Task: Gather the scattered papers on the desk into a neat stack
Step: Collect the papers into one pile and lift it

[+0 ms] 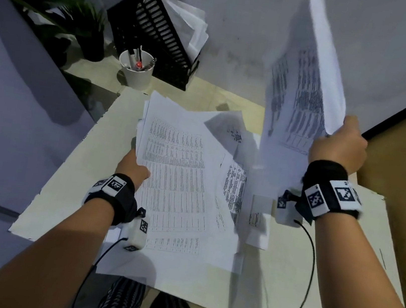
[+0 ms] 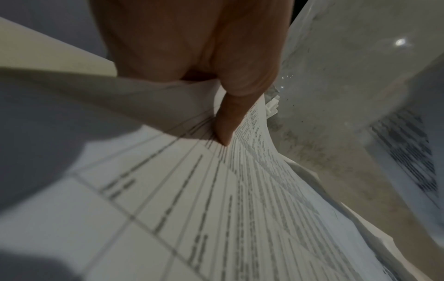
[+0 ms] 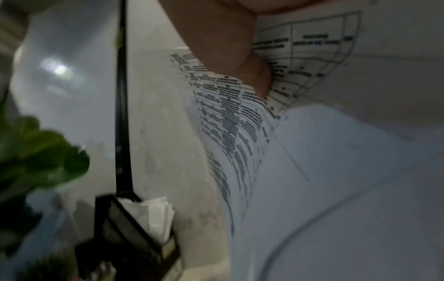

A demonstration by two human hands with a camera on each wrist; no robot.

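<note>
A loose pile of printed papers (image 1: 180,176) lies spread over the middle of the desk (image 1: 308,288). My left hand (image 1: 132,167) grips the pile's left edge; in the left wrist view its thumb (image 2: 230,117) presses down on the top sheet (image 2: 216,209) while the fingers are hidden underneath. My right hand (image 1: 339,145) holds a few printed sheets (image 1: 304,84) raised upright above the desk's right side, pinched at their lower edge. The right wrist view shows the thumb (image 3: 250,72) pressed on those raised sheets (image 3: 240,133). More sheets (image 1: 234,185) lie between the two hands.
A black slatted file holder (image 1: 157,25) with papers in it stands at the back of the desk by the wall. A white cup of pens (image 1: 137,68) sits in front of it. A potted plant (image 1: 67,12) is at the back left. Cables hang from both wrist cameras.
</note>
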